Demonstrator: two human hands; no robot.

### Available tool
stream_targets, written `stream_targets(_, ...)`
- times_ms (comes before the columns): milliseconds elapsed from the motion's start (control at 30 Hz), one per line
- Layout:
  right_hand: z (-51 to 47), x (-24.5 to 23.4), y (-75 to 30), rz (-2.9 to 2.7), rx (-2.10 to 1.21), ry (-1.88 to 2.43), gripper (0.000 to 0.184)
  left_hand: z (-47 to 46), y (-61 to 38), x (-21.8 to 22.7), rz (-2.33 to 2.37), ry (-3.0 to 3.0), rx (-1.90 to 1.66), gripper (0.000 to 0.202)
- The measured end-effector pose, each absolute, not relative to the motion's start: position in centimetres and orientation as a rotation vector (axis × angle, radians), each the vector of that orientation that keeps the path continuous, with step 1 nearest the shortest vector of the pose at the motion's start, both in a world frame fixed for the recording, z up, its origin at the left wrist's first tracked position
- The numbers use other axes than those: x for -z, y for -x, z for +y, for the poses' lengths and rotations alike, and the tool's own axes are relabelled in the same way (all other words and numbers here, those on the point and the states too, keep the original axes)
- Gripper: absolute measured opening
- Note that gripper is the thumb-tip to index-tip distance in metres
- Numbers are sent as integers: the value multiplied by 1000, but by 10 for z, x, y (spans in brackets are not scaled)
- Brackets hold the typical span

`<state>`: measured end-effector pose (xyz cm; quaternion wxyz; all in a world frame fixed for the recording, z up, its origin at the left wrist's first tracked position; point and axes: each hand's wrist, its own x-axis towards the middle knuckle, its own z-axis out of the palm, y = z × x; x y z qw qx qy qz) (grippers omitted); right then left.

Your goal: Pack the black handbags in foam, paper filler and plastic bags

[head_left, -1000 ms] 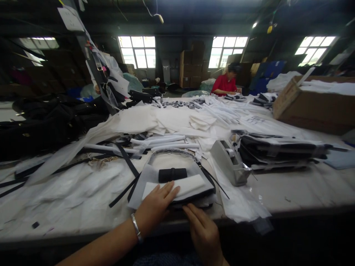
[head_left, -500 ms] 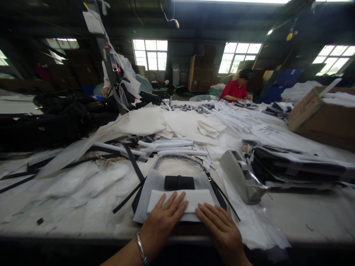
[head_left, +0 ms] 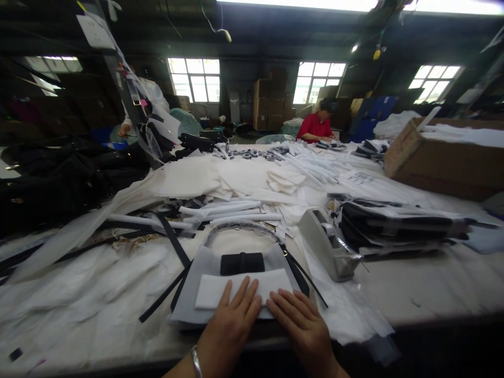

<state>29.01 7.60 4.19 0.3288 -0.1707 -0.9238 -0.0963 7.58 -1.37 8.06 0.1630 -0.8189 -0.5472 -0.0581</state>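
Observation:
A black handbag (head_left: 303, 286) lies flat in front of me, its wrapped handle (head_left: 212, 231) arching away from me. Over its front is a thin pale sheet (head_left: 183, 299). A folded strip of white foam (head_left: 208, 290) rests on that sheet, just below a black flap piece with a narrow loop (head_left: 242, 263). My left hand (head_left: 232, 320) lies on the foam strip with fingers spread out. Flat against the strip's right part is my right hand (head_left: 301, 325), fingers stretched out. Neither hand grips anything. Black straps (head_left: 163, 296) stick out beside the bag.
A grey tape dispenser (head_left: 331, 247) stands to the right, beside a stack of black bags in plastic (head_left: 397, 226). White foam sheets (head_left: 189, 176) and white tubes lie behind. A cardboard box (head_left: 441, 163) is at right. A person in red (head_left: 315, 126) sits across the table.
The whole view has swung a little to the right, so things appear further left. Both hands remain laid on the white foam strip, with only slight movement.

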Motion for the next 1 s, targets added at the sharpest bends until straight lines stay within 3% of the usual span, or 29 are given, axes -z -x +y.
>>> stream_targets(167,73,-47,-292,-2379,178,531,49,-15,-65,-76,-1525,2354,144,67)
stream_targets(300,70,-53,-291,-2334,92,744,54,-16,-64,-71,-1567,2362,184,66)
stream_targets(767,70,-48,-301,-2349,14,667,51,-18,-63,-63,-1594,2409,353,67)
stream_targets(867,49,-48,-311,-2087,-277,928,48,-18,-64,-64,-1613,2406,338,74)
stream_targets(1000,23,-44,-318,-1418,-1216,1233,45,-19,-64,-66,-1632,2410,310,83)
